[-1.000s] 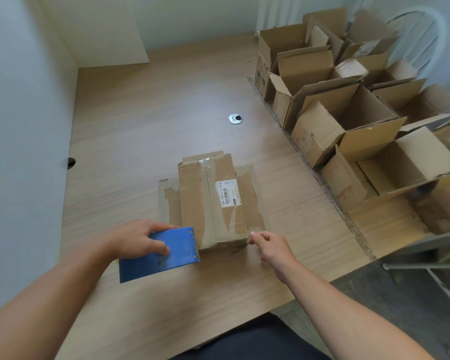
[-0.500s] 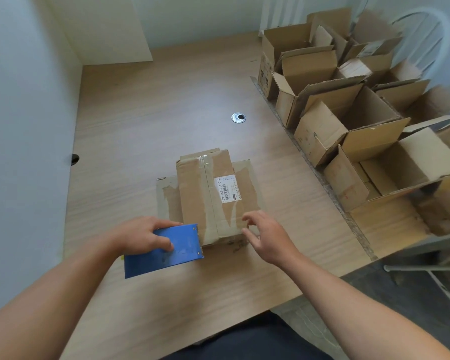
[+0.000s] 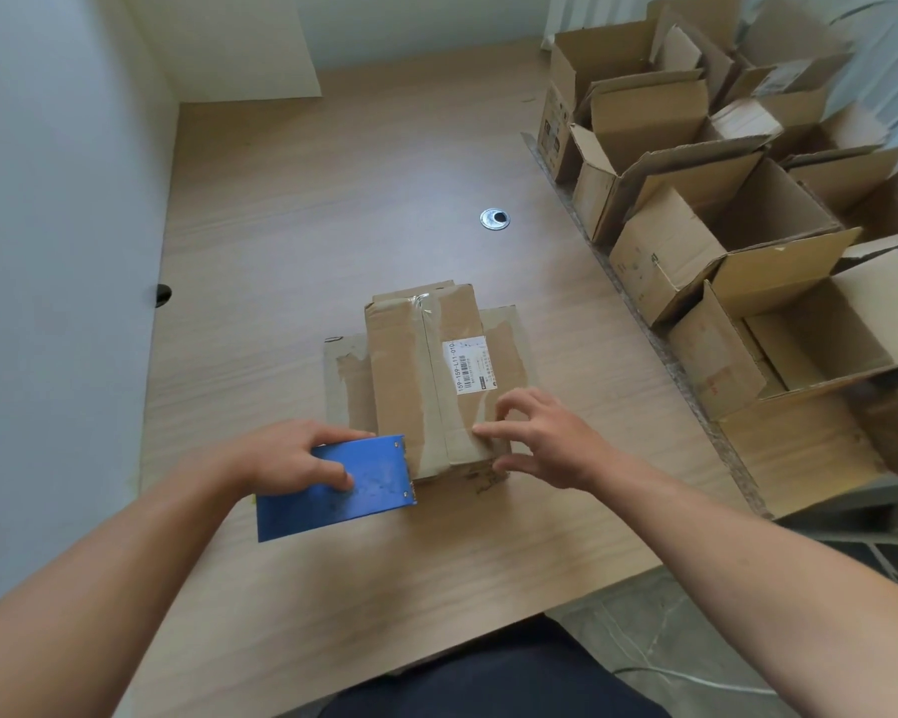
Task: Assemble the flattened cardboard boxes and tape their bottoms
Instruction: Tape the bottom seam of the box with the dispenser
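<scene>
Where the pale wood-grain table (image 3: 333,199) runs toward its near edge, a small brown cardboard box (image 3: 410,386) lies bottom up, about midway between the left and right edges. Its closed flaps meet in a long seam covered by a glossy clear tape strip (image 3: 433,365), wrinkled at the far end. A white barcode label (image 3: 470,362) sits right of the seam, and lower flaps splay flat on the table on both sides, their surface scuffed where old tape tore the paper.

The left hand (image 3: 291,453) grips a blue tape dispenser (image 3: 343,484), a flat-sided metal piece with small rivets, thumb across its side plate and fingers curled over the top; its front edge meets the box's near left corner. The right hand (image 3: 545,437) holds nothing, its fingers spread and loosely bent, with fingertips (image 3: 480,431) touching the box top by the near right corner. The thumb seems to hang just off the near face, though contact is hard to judge.

Along the right edge stands a crowded row of open boxes (image 3: 721,241), flaps raised. A round metal grommet (image 3: 494,219) is set in the table beyond the box.
</scene>
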Tool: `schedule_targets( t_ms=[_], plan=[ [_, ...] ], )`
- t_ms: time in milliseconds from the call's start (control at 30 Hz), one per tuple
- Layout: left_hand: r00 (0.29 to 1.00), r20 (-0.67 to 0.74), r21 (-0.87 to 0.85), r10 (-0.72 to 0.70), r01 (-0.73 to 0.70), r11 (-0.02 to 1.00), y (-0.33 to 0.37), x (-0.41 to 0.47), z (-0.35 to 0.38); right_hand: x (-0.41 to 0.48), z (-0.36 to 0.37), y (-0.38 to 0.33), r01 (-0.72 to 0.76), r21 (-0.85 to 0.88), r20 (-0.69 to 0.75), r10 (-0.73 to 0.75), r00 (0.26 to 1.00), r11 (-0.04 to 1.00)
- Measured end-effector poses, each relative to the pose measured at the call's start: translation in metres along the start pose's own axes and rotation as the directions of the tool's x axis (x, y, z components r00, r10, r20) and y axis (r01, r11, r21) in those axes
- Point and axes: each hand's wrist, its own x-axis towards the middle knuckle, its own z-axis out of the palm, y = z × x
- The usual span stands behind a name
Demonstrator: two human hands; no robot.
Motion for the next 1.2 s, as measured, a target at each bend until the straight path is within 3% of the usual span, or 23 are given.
schedule_targets(
  t_ms=[167,400,600,933,1200],
  plan=[
    [1.000,-0.010,0.003,0.010,-0.010,1.000,-0.002,0.001,-0.001,0.009,0.005,-0.001,0.059,-0.149,0.001,-0.059,0.998,0.987],
    [1.000,-0.028,-0.017,-0.003,0.002,1.000,-0.006,0.001,0.002,0.039,-0.004,0.010,0.051,-0.184,0.235,-0.007,0.972,0.982],
    [0.997,-0.071,-0.077,0.034,-0.040,0.996,-0.008,-0.006,0.011,0.051,0.018,-0.017,0.143,-0.234,0.211,-0.094,0.973,0.962],
    [0.991,-0.132,-0.019,0.012,-0.015,1.000,-0.025,-0.021,0.022,0.052,0.037,-0.013,0.100,-0.224,0.202,-0.054,0.978,0.969],
    [0.975,-0.190,-0.009,-0.117,0.117,0.993,-0.045,-0.038,0.019,0.055,0.039,-0.014,0.054,-0.190,0.193,-0.017,0.981,0.980]
  ],
)
